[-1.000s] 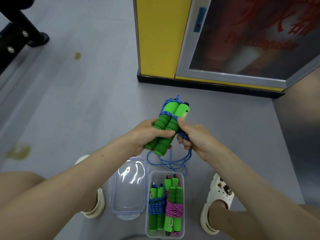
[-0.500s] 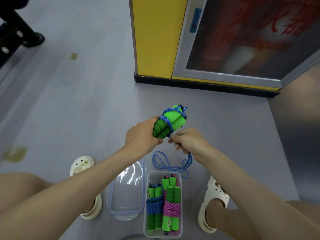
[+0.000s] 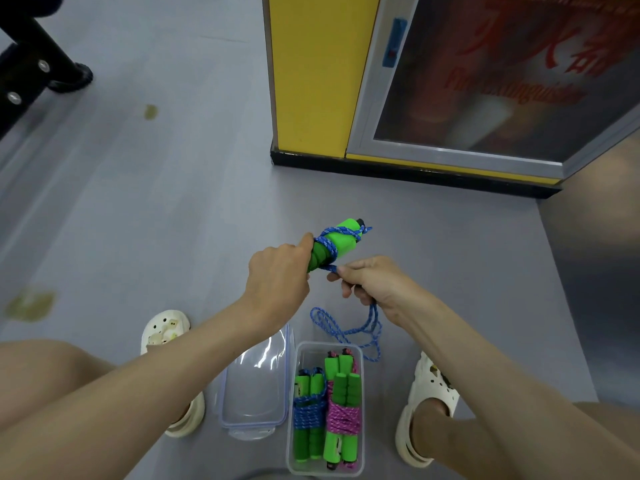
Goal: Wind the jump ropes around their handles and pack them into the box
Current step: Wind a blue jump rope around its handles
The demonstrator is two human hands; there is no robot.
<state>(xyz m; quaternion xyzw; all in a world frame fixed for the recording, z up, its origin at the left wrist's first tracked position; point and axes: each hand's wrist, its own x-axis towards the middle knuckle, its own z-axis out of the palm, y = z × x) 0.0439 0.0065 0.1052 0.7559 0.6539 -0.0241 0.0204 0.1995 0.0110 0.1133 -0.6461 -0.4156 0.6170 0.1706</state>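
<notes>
My left hand (image 3: pixel 277 275) grips a pair of green foam jump-rope handles (image 3: pixel 337 242) held together, tips pointing up and right. Blue rope (image 3: pixel 329 242) is wound a few turns around them. My right hand (image 3: pixel 372 284) pinches the blue rope just below the handles, and the slack (image 3: pixel 346 330) hangs in loops under that hand. Below, a clear plastic box (image 3: pixel 325 348) on the floor holds a blue-wound bundle (image 3: pixel 309 415) and a pink-wound bundle (image 3: pixel 343 415), each with green handles.
The box's clear lid (image 3: pixel 254 386) lies on the floor to its left. My two feet in white clogs (image 3: pixel 166 329) (image 3: pixel 429 396) flank the box. A yellow cabinet with a glass door (image 3: pixel 433 98) stands ahead. Black equipment legs (image 3: pixel 41 67) are at the far left.
The handles have tilted from upright toward the right. My right hand has moved from beside the handles to below them, drawing the rope round, and the hanging slack has shortened.
</notes>
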